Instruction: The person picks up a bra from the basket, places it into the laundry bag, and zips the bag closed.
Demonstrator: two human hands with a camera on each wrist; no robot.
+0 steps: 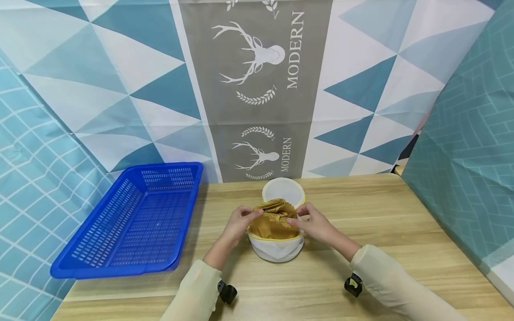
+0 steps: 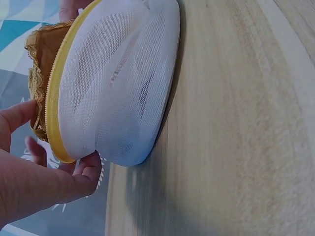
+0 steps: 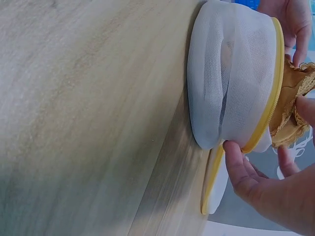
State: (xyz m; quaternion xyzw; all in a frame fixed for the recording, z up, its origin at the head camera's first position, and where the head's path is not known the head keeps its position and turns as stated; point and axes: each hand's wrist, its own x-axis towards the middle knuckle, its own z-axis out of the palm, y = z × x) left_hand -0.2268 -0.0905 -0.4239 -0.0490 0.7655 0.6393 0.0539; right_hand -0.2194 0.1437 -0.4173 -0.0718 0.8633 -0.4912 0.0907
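Note:
A white mesh laundry bag (image 1: pixel 275 249) with a yellow zip rim stands on the table, its round lid (image 1: pixel 283 191) folded open behind it. A golden-brown, lace-trimmed satin garment (image 1: pixel 273 226) bulges out of the opening. At the bag's left side, my left hand (image 1: pixel 238 223) pinches the garment's edge, while other fingers touch the bag near the rim in the left wrist view. Opposite it, my right hand (image 1: pixel 317 224) holds the garment with its thumb on top; a fingertip (image 3: pixel 234 150) touches the bag by the zip. The cloth inside the bag is mostly hidden.
To the left stands a blue plastic basket (image 1: pixel 186 223) with slotted walls. The wooden table (image 1: pixel 401 214) runs back to a patterned cloth backdrop (image 1: pixel 353 89). Tiled-pattern sheets hang at both sides.

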